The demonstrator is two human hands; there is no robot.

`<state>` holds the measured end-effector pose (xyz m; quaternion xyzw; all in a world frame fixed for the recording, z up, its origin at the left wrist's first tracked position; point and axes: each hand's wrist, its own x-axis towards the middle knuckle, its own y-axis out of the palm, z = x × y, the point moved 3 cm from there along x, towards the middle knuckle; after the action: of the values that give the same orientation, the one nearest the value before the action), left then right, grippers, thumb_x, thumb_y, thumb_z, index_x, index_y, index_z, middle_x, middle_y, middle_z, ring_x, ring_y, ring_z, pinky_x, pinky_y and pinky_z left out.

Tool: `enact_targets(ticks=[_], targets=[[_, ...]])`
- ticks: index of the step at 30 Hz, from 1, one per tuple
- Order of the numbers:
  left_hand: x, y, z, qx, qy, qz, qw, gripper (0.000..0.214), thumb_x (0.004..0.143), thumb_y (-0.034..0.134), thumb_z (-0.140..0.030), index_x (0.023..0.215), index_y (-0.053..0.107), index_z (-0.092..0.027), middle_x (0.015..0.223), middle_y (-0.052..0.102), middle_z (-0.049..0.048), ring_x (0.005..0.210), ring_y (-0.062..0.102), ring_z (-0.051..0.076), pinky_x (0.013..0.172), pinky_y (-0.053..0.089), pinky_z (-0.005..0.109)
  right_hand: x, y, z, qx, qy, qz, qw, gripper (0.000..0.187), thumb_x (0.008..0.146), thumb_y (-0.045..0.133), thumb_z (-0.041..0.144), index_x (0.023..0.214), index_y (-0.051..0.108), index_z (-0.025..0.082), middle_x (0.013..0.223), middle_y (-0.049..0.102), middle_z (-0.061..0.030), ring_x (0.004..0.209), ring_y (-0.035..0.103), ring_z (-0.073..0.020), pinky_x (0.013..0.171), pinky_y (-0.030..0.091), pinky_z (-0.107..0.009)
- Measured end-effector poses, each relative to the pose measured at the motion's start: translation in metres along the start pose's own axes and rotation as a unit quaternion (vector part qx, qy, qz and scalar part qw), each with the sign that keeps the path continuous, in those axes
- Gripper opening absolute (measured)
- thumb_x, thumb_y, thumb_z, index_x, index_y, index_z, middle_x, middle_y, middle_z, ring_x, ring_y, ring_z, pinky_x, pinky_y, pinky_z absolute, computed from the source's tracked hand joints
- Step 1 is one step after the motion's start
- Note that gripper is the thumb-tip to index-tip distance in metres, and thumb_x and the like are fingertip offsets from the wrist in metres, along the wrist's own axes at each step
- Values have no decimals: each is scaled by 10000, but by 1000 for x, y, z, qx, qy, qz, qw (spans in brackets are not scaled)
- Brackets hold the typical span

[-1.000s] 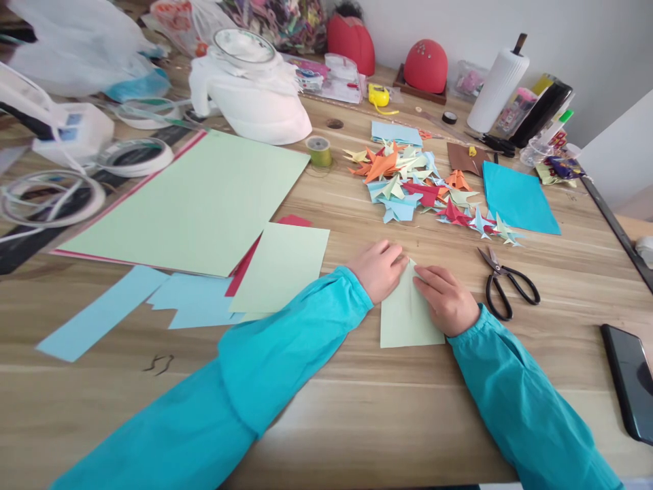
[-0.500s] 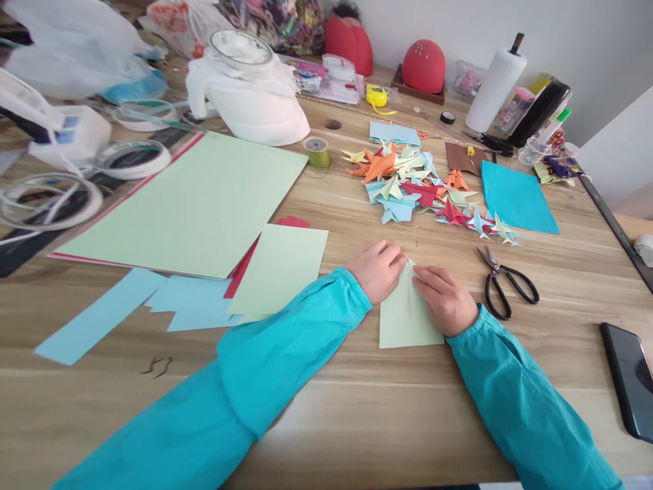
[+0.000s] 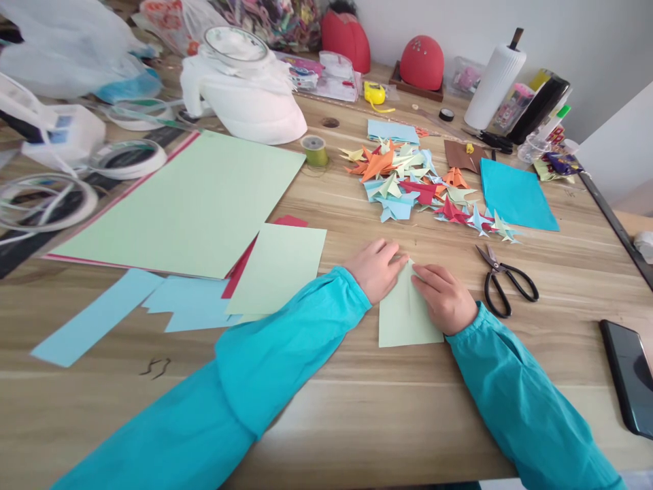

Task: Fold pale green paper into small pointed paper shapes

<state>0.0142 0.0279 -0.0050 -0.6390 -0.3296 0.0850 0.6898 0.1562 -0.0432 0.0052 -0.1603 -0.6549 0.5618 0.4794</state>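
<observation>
A pale green sheet of paper lies on the table, with a crease down its middle and its upper corners folded in towards a point. My left hand presses its upper left edge, fingers held together. On the upper right edge, the closed fingers of my right hand grip the fold. Both hands cover parts of the folded corners. Black-handled scissors lie right of my right hand. Left of my left hand rests another pale green sheet. Beyond both hands sits a pile of folded paper planes in several colours.
Large green sheets and blue paper strips cover the left side. A thread spool, a yellow tape measure and a turquoise sheet lie farther back. A phone lies at the right edge.
Both hands stay nearly in place on the folded sheet. The view has shifted very slightly; nothing else has visibly moved.
</observation>
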Motion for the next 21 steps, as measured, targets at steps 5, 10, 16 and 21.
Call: enact_targets(ticks=[5, 10, 16, 21], targets=[[0, 0, 0, 0, 4, -1, 1000, 337, 844, 389, -222, 1134, 555, -179, 945, 517, 114, 857, 435, 229, 723, 400, 367, -1, 1, -1, 1, 8, 3, 1000, 333, 850, 364, 62, 1001, 651, 141, 1116, 621, -118, 1029, 530, -227, 826, 513, -395], [-1, -2, 0, 3, 6, -4, 1000, 340, 837, 398, -224, 1136, 557, -189, 965, 517, 110, 855, 437, 226, 721, 402, 364, -1, 1, -1, 1, 1, 1, 1000, 330, 852, 360, 62, 998, 650, 122, 1113, 622, -128, 1027, 525, -230, 826, 511, -393], [0, -3, 0, 7, 4, -7, 1000, 346, 828, 405, -220, 1136, 561, -197, 972, 528, 111, 868, 441, 237, 718, 404, 371, 0, 0, 0, -3, -1, -3, 1000, 323, 854, 361, 58, 985, 651, 116, 1101, 630, -129, 1012, 528, -229, 812, 513, -389], [0, -3, 0, 7, -2, 1, 1000, 364, 839, 373, -212, 1136, 544, -89, 999, 538, 141, 876, 445, 245, 739, 404, 385, 0, 1, 0, 2, 2, -5, 1000, 315, 851, 370, 60, 977, 652, 121, 1097, 631, -128, 1016, 527, -231, 814, 512, -393]])
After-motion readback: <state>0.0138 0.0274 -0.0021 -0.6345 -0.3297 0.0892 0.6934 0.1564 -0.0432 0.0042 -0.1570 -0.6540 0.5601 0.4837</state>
